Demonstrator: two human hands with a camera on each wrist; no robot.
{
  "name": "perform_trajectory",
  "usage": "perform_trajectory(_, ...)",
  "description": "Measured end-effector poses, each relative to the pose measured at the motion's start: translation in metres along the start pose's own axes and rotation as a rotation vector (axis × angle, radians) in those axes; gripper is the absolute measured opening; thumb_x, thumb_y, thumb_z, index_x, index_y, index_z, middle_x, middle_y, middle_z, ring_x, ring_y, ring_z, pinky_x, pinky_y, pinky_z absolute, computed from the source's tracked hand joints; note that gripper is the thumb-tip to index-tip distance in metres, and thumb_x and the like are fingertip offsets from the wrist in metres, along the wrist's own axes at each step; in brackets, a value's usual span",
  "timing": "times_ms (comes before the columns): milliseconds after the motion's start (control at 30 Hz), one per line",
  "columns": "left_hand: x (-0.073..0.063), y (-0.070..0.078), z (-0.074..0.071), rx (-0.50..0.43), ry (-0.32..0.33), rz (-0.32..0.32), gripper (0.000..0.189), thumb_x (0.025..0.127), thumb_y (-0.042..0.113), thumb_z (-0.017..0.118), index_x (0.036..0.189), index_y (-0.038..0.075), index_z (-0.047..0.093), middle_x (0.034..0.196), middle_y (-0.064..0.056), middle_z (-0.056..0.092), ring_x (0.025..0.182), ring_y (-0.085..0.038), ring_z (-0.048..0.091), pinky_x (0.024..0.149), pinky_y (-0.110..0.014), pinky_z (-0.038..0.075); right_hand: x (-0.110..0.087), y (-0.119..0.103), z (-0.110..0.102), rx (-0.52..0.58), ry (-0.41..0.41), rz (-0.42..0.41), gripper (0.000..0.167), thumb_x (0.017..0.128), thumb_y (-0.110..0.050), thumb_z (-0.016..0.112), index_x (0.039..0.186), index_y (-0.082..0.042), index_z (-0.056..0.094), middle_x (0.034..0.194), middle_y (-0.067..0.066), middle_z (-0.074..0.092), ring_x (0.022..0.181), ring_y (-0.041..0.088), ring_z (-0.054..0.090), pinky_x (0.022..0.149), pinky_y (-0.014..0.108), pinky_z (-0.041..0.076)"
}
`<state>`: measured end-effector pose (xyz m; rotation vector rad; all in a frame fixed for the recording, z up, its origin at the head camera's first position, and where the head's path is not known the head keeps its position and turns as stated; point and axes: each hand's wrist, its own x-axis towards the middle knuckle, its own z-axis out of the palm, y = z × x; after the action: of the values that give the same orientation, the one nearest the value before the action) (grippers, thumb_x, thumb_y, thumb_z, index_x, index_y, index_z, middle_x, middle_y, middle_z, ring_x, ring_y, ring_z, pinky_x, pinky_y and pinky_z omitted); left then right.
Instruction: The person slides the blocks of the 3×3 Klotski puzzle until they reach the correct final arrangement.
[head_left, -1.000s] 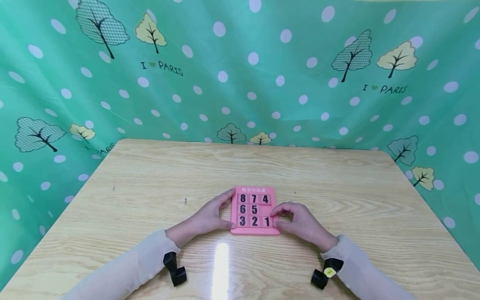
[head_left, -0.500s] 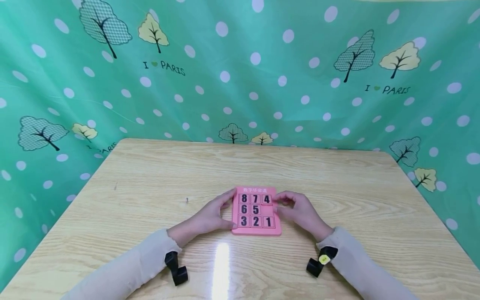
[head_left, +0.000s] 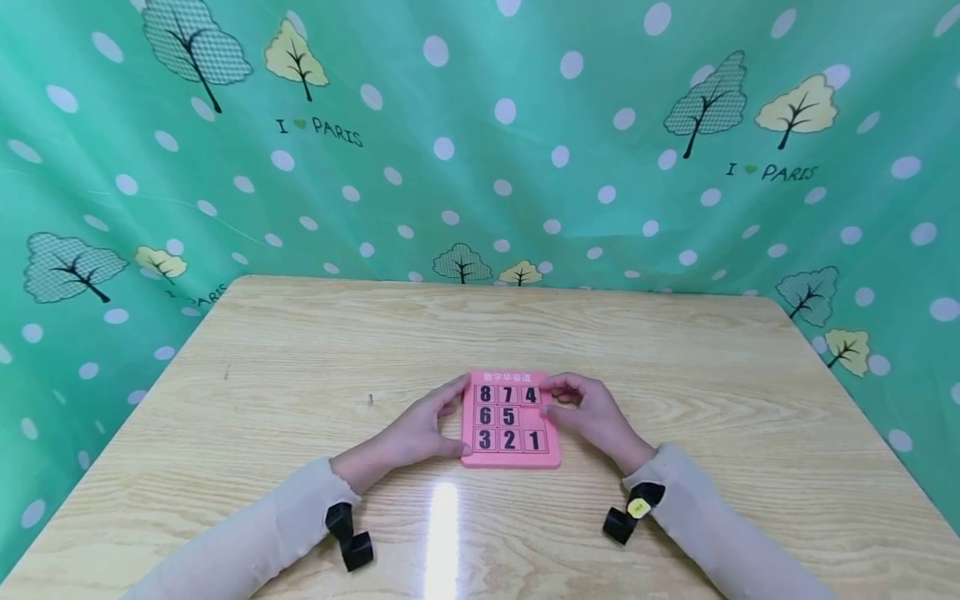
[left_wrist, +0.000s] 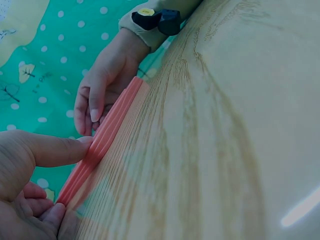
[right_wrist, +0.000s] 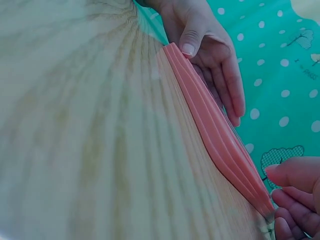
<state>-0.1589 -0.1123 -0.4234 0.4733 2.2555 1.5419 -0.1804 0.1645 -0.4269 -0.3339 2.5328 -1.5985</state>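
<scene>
A pink number slide puzzle (head_left: 510,460) lies flat on the table in the head view. Its tiles read 8 7 4, then 6 5 and a gap at the right, then 3 2 1. My left hand (head_left: 412,433) holds the puzzle's left side, thumb at the near corner and fingers at the far one. My right hand (head_left: 596,412) is at the upper right edge, index fingertip beside the 4 tile (head_left: 530,395) and thumb by the gap. Both wrist views show the puzzle edge-on as a pink ridged slab (left_wrist: 105,135), its number face hidden.
The wood-grain table (head_left: 300,350) extends around the puzzle. A green dotted cloth (head_left: 480,125) with printed trees hangs behind and at both sides. Black wrist cameras sit on both sleeves. A bright reflection lies on the tabletop near the front.
My right hand has moved away from me along the puzzle's right edge, from beside the 1 tile to beside the 4 tile. The left hand and the tile order stay the same.
</scene>
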Motion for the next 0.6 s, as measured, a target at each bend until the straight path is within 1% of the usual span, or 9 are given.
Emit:
perform_trajectory(167, -0.0001, -0.0005, -0.0001, 0.006, 0.002, -0.003, 0.099, 0.071, 0.007, 0.079, 0.15, 0.01, 0.022, 0.155, -0.01, 0.022, 0.133, -0.034, 0.035, 0.112, -0.043, 0.029, -0.0007, 0.0004, 0.0012, 0.001, 0.0, 0.009, 0.035, 0.079, -0.013, 0.075, 0.111, -0.003, 0.065, 0.107, 0.011, 0.065, 0.099, 0.023, 0.058, 0.089, 0.03, 0.048)
perform_trajectory(300, 0.0002, -0.0012, -0.0006, 0.011, 0.003, -0.004, 0.1, 0.07, 0.006, 0.08, 0.15, 0.009, 0.021, 0.155, -0.01, 0.022, 0.132, -0.034, 0.037, 0.111, -0.043, 0.03, -0.0007, -0.0005, 0.002, 0.006, 0.005, 0.02, 0.036, 0.078, -0.011, 0.074, 0.113, -0.004, 0.065, 0.107, 0.009, 0.065, 0.099, 0.022, 0.057, 0.087, 0.027, 0.049)
perform_trajectory(433, 0.0005, -0.0009, -0.0014, 0.026, 0.007, -0.013, 0.101, 0.069, 0.006, 0.079, 0.151, 0.011, 0.021, 0.155, -0.009, 0.022, 0.132, -0.032, 0.038, 0.111, -0.041, 0.031, -0.0007, -0.0004, 0.0022, 0.001, 0.008, 0.006, 0.038, 0.079, -0.01, 0.073, 0.115, -0.005, 0.064, 0.108, 0.008, 0.064, 0.098, 0.021, 0.057, 0.085, 0.024, 0.049)
perform_trajectory(600, 0.0006, -0.0011, -0.0012, 0.027, 0.004, -0.009, 0.1, 0.07, 0.006, 0.079, 0.151, 0.011, 0.021, 0.155, -0.009, 0.021, 0.132, -0.033, 0.038, 0.11, -0.041, 0.032, -0.0004, 0.0021, 0.0021, -0.016, 0.006, -0.014, 0.037, 0.079, -0.009, 0.073, 0.115, -0.006, 0.065, 0.107, 0.007, 0.064, 0.096, 0.02, 0.057, 0.083, 0.024, 0.05)
